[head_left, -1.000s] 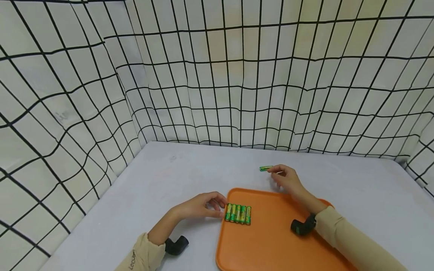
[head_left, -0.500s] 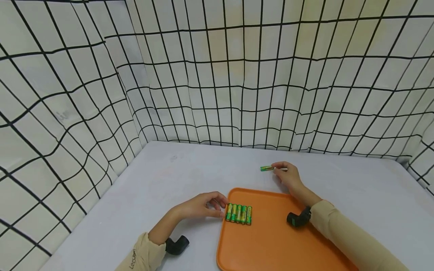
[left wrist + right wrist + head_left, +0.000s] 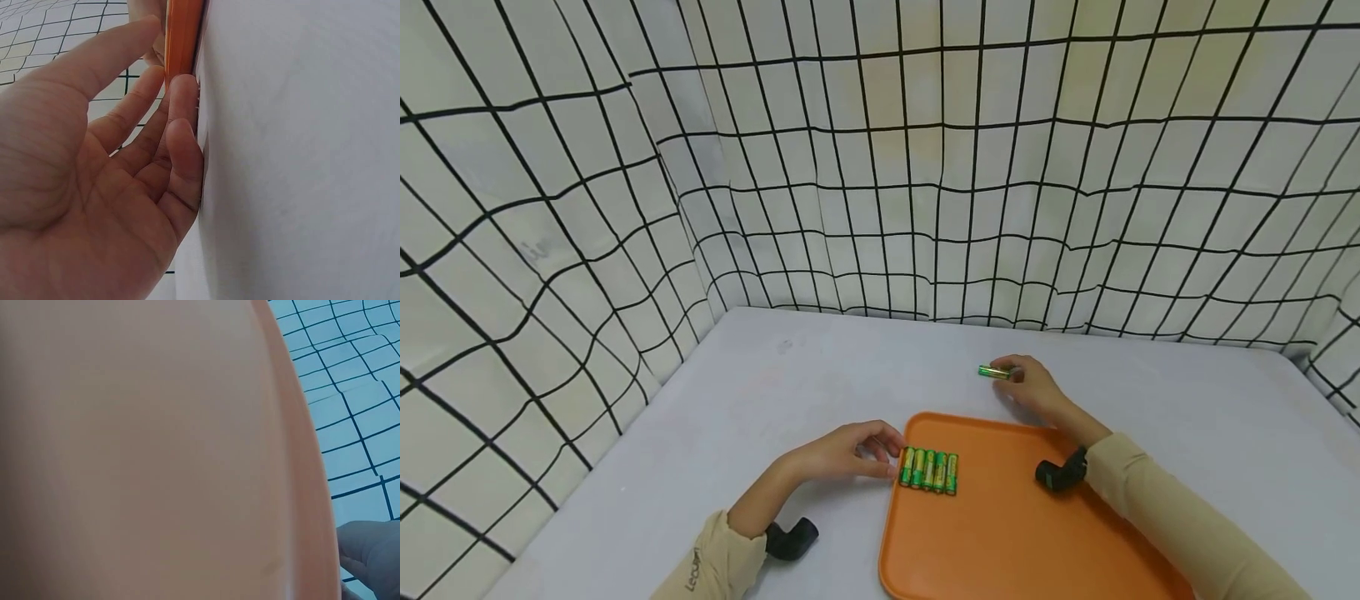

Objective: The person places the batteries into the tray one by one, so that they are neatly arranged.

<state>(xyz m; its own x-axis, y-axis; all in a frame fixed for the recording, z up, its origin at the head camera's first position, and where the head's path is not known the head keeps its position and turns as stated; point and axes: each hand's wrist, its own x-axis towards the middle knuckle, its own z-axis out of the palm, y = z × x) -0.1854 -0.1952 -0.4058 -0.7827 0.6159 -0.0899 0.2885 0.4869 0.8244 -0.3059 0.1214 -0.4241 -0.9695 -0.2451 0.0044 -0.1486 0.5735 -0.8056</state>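
Beyond the far edge of the orange tray, my right hand pinches a green and gold battery, whose end sticks out to the left of the fingers. Several matching batteries lie side by side in a row inside the tray's far left corner. My left hand is beside the tray's left rim, with relaxed, slightly bent fingers and fingertips right at the rim near the row. The left wrist view shows its open palm and the tray's edge at the fingertips. In the right wrist view the tray hides most of my right hand.
A white table carries the tray. White walls with black netting rise behind and to the left. Black curved wrist attachments stick out under both cuffs, the right one over the tray.
My right fingers have closed round the battery on the far side of the tray, and its end has turned slightly. The left hand and the battery row have stayed in place.
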